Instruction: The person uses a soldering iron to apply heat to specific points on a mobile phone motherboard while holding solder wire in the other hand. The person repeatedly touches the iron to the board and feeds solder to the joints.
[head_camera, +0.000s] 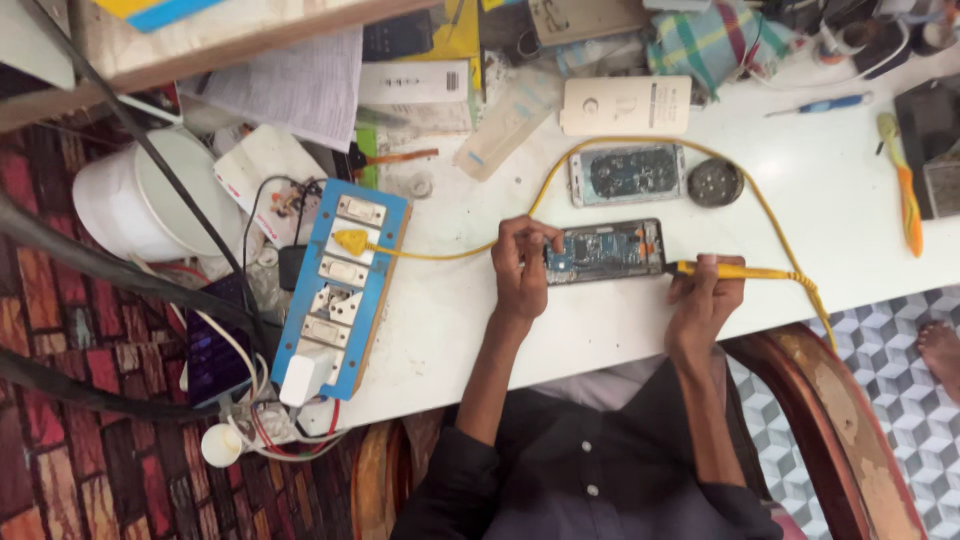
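An opened phone (605, 252) with its circuit board showing lies on the white table (600, 330). My left hand (522, 268) grips the phone's left end, fingers curled over its edge. My right hand (703, 300) holds a yellow soldering iron (722, 270), whose tip touches the phone's right end. The iron's yellow cord (640, 142) loops over the table to a yellow plug (350, 242) in a blue switchboard (345, 290).
Behind the phone lie a second opened phone body (627, 174), a white back cover (625, 105) and a round dark disc (715, 183). A blue-handled screwdriver (825, 104) and a yellow-orange tool (905, 190) lie at the right. A white bucket (140, 205) stands left; another person's bare foot (940, 350) shows right.
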